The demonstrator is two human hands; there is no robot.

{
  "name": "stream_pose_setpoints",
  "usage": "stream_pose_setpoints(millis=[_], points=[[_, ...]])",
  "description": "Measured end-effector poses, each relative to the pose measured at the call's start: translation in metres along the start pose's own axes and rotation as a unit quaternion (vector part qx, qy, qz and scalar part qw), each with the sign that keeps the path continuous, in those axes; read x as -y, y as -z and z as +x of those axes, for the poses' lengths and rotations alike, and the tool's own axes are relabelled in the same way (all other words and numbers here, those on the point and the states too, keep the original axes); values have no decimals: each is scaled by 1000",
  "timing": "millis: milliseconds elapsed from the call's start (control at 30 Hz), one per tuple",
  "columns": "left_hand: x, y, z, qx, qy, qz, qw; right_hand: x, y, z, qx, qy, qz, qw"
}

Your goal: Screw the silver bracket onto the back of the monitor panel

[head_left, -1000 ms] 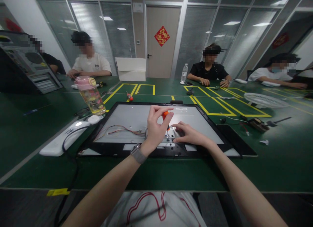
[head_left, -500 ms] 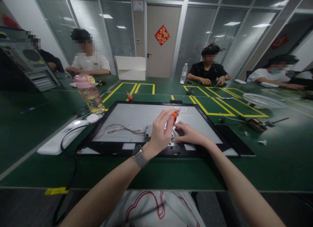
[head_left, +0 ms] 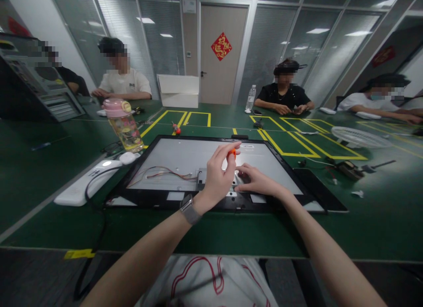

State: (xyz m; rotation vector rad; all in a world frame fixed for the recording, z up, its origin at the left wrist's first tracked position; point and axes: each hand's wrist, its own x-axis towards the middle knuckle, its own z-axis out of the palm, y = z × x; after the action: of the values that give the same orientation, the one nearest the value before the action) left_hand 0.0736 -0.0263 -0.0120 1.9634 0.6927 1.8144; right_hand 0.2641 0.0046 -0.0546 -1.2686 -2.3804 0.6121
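A flat display panel (head_left: pixel 185 152) with a silver back and black rim lies on the green table. My left hand (head_left: pixel 216 174) is over its middle, closed around the orange handle of what looks like a screwdriver (head_left: pixel 233 153); its lower end is hidden behind my fingers. Just to the right, my right hand (head_left: pixel 259 181) rests low at the panel, thumb and fingers apart around the spot beneath the handle. A small metal box (head_left: pixel 201 177) sits partly behind my left hand. From it, thin coloured wires (head_left: pixel 168 172) run leftward over the panel.
A white power strip (head_left: pixel 87 183) with a black cable and a pink-lided bottle (head_left: pixel 122 124) stand left. A black flat slab (head_left: pixel 322 192) lies by the panel's right edge, a power tool (head_left: pixel 348 169) beyond. Several people sit across the table; a computer case (head_left: pixel 42 82) stands far left.
The view has shifted slightly. The orange handle shows less between the fingers of my left hand, which has turned a little. My right hand stays in about the same place.
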Motion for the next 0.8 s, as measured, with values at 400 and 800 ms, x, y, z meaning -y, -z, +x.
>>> stream_pose_setpoints(millis=[400, 800], points=[[0, 5, 3, -11, 24, 2, 1000, 1, 0, -1, 5, -13, 4, 1000], [5, 6, 7, -16, 82, -54, 995, -3, -1, 1, -1, -8, -1, 1000]])
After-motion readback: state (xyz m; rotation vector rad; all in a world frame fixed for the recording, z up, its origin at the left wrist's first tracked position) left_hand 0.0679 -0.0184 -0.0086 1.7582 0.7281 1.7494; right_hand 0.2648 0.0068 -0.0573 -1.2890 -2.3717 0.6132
